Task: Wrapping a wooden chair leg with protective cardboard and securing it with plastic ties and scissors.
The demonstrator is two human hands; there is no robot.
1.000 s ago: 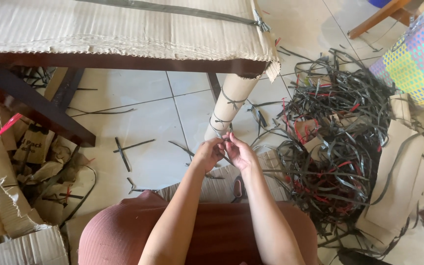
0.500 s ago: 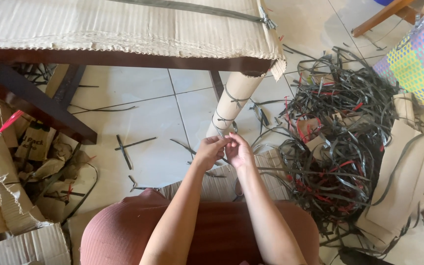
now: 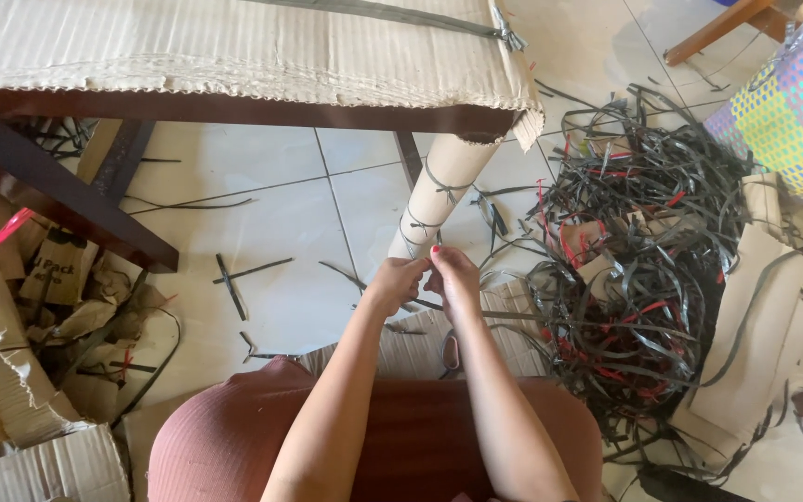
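Note:
My left hand (image 3: 394, 282) and my right hand (image 3: 454, 276) meet at the foot of a cardboard-wrapped table leg (image 3: 436, 195). Both pinch a thin dark plastic strap (image 3: 417, 229) that is tied around the lower part of the leg. A second strap knot (image 3: 440, 185) sits higher on the same leg. My fingers cover the strap ends, so the knot there is hidden. The leg belongs to a dark wooden table (image 3: 234, 113) whose top is covered in corrugated cardboard (image 3: 234, 46).
A big tangle of black and red strap offcuts (image 3: 643, 251) lies to the right with cardboard pieces (image 3: 755, 316). A colourful woven basket (image 3: 787, 116) stands far right. Torn cardboard scraps (image 3: 20, 325) pile up on the left. Loose strap bits (image 3: 234, 279) dot the tiled floor.
Both hands have shifted slightly up and closer to the leg, with the right fingers now curled over the strap. The view has drifted a little.

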